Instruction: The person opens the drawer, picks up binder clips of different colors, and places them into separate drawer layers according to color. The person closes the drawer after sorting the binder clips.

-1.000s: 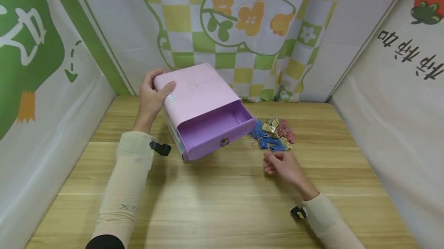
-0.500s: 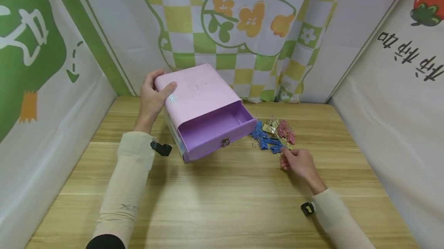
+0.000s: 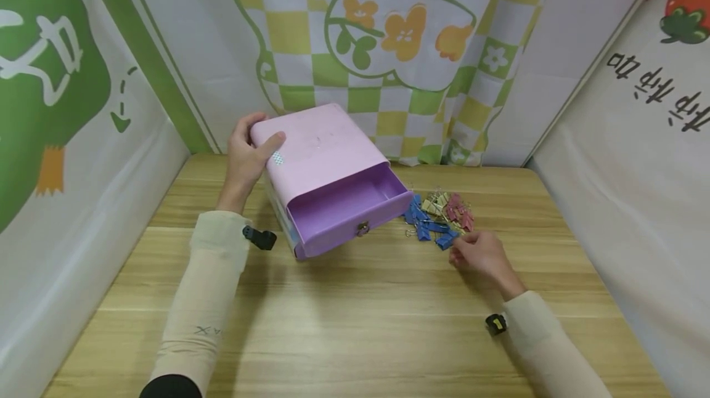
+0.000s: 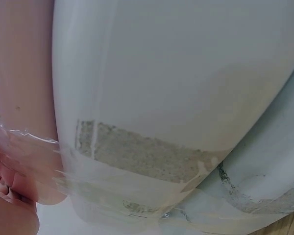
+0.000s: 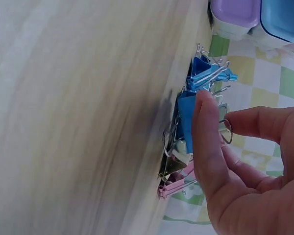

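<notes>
A pink box (image 3: pixel 316 139) stands on the table with its purple drawer (image 3: pixel 383 216) pulled partly out; a metal latch is on the drawer's front. My left hand (image 3: pixel 244 161) grips the box's back left corner, thumb on top, other fingers mostly hidden behind. In the left wrist view the box's side (image 4: pixel 152 98) fills most of the frame. Right of the box lies a pile of blue, gold and pink binder clips (image 3: pixel 435 206). At its near edge my right hand (image 3: pixel 484 256) pinches a blue binder clip (image 5: pixel 186 115) between thumb and finger, near a wire handle.
The wooden table (image 3: pixel 344 336) carries the box and clips. A patterned curtain (image 3: pixel 383 96) hangs just behind them. Printed cloth walls rise at the left and right. In the right wrist view, a blue drawer (image 5: pixel 282 19) shows beside the purple one.
My right hand has moved right to the near edge of the clip pile and closed its fingers on a blue binder clip, which has shifted slightly. My left hand keeps its grip on the box.
</notes>
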Demonstrator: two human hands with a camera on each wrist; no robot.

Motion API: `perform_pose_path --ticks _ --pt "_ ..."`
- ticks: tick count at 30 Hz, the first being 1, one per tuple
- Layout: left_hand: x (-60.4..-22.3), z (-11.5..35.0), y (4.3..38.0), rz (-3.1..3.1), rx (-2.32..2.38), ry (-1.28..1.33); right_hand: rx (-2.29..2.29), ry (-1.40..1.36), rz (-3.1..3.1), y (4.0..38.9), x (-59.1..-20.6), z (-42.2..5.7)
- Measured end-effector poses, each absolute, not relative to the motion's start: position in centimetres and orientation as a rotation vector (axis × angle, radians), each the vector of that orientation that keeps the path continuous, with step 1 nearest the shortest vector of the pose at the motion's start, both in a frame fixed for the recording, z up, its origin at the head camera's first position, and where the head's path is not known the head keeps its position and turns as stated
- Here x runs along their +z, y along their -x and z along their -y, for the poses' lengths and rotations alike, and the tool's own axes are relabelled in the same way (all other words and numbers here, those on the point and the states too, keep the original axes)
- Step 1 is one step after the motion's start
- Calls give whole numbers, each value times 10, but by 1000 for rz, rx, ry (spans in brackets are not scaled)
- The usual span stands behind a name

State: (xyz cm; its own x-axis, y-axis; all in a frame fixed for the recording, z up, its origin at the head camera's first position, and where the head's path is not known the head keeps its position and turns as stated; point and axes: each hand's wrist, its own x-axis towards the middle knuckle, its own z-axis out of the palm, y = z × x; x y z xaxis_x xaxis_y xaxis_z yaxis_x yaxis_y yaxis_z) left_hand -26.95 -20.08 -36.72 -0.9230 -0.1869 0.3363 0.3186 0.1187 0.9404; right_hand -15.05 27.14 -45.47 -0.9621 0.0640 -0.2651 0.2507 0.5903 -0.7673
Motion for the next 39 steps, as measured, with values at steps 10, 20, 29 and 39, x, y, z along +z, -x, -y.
perform_pose_path --ticks 10,20,29,39 --pt "-367 200 269 2056 -1846 127 -1562 -224 -2374 153 -450 -281" --pt "-367 202 269 2065 -1827 130 -1512 -114 -2338 148 -428 -286" --pt "-364 204 270 2053 -1846 131 -1512 -74 -2339 151 -395 -282" --pt "-366 202 270 2062 -1858 136 -1571 15 -2336 157 -349 -271"
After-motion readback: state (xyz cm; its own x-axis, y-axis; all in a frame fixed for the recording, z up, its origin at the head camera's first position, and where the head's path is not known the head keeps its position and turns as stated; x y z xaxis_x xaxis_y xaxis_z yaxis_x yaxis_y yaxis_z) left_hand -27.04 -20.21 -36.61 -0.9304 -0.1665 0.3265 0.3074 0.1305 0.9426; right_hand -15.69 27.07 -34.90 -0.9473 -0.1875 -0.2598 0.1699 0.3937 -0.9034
